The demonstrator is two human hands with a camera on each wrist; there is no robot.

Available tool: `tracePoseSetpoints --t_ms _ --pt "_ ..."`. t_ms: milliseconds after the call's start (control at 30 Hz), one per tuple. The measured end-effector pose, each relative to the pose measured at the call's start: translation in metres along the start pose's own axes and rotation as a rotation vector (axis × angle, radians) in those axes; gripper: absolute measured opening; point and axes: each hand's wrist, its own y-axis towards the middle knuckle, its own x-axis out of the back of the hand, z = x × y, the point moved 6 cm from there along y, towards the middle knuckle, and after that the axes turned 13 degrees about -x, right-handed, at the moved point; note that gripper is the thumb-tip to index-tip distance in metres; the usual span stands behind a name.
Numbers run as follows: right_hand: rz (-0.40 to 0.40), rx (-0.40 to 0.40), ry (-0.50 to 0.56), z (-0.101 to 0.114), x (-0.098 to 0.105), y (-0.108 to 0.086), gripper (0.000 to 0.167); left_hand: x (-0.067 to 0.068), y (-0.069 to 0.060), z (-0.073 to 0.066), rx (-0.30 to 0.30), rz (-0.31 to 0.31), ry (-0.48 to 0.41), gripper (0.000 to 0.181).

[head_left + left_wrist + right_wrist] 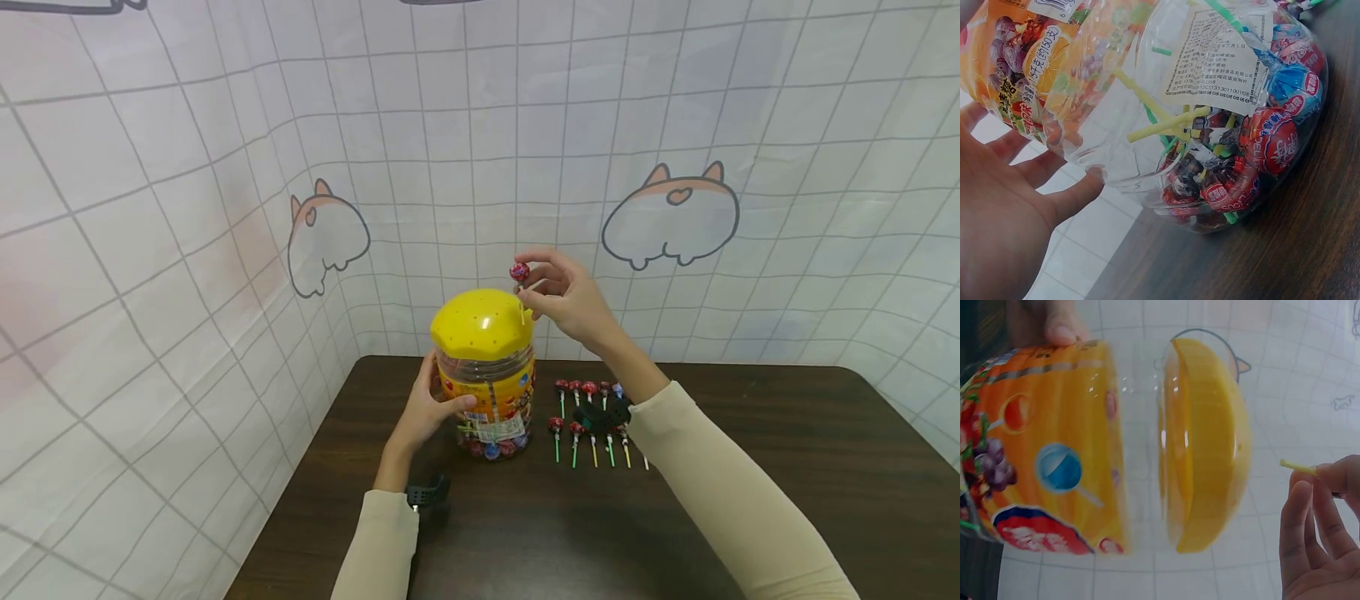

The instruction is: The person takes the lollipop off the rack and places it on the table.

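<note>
A clear plastic candy jar (495, 392) with a yellow domed lid (482, 323) stands upright on the table. My left hand (427, 417) grips its left side, thumb across the printed label. Wrapped lollipops (1266, 137) lie at the bottom of the jar in the left wrist view. Above the lid's right edge, my right hand (573, 304) pinches a lollipop (519, 272) by its stick, head upward. In the right wrist view, its yellow stick (1297, 466) pokes out from the fingertips while the hand hides most of the candy.
Two rows of lollipops (575, 428) lie on the dark wooden table (510, 533) right of the jar, partly covered by my right wrist and its black strap. A white grid-patterned cloth (480, 167) hangs behind and to the left.
</note>
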Motion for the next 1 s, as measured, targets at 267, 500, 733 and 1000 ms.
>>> tracePoseSetpoints --t_ms 267,500,733,1000 --pt "-0.014 -0.049 0.009 -0.024 0.017 -0.017 0.048 0.001 0.001 0.002 -0.016 0.003 -0.007 0.092" --pt "-0.015 -0.080 0.015 -0.045 0.030 -0.030 0.050 0.001 0.001 0.002 -0.011 -0.003 0.005 0.092" --pt "-0.030 -0.127 0.000 -0.064 0.041 -0.042 0.048 0.001 0.001 0.001 -0.009 -0.007 0.003 0.092" --pt "-0.049 -0.138 -0.001 -0.084 0.052 -0.055 0.049 0.001 0.002 -0.001 -0.015 -0.002 0.004 0.091"
